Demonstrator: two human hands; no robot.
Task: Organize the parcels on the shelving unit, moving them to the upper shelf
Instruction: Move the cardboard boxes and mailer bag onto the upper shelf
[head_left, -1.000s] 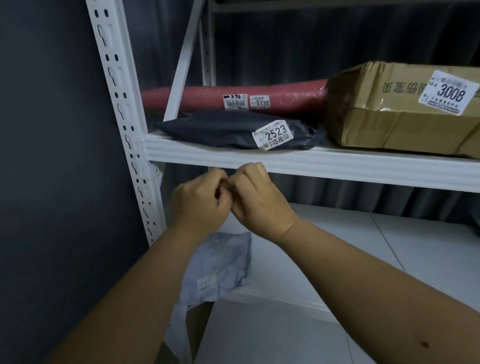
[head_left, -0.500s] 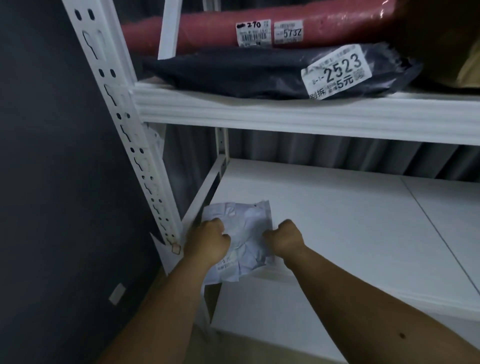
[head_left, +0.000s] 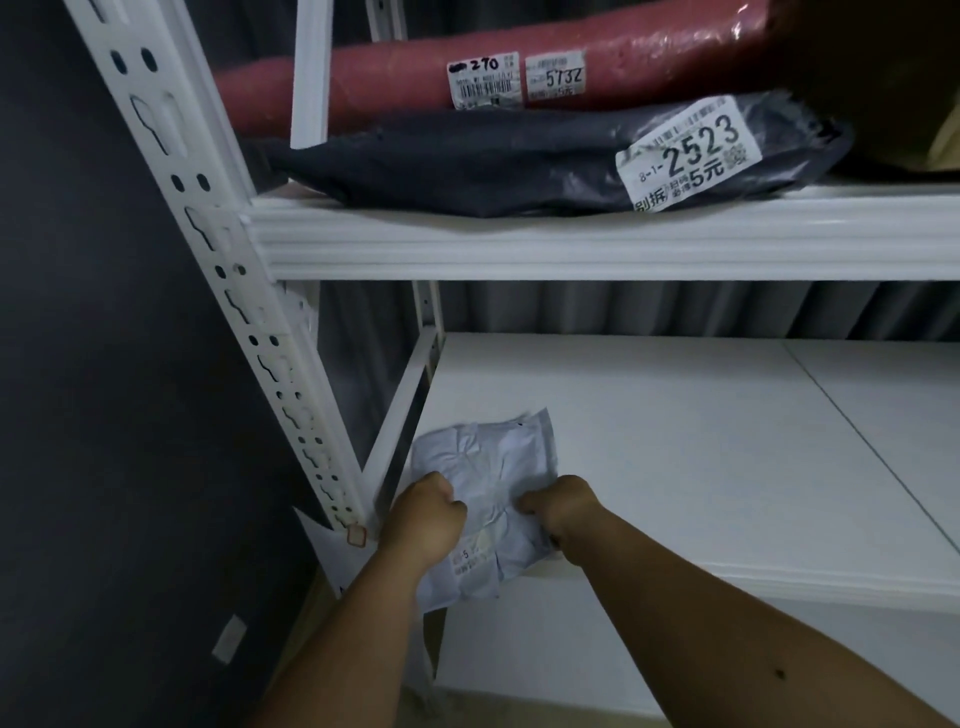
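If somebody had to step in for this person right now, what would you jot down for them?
Left hand and right hand both grip the crumpled white parcel, which lies at the front left corner of the lower shelf.
Already on the upper shelf: the red roll at the back and the dark bag labelled 2523 in front of it.
Left to do: lift the white parcel up to the upper shelf. Its right part is mostly out of view, so look for free space first.
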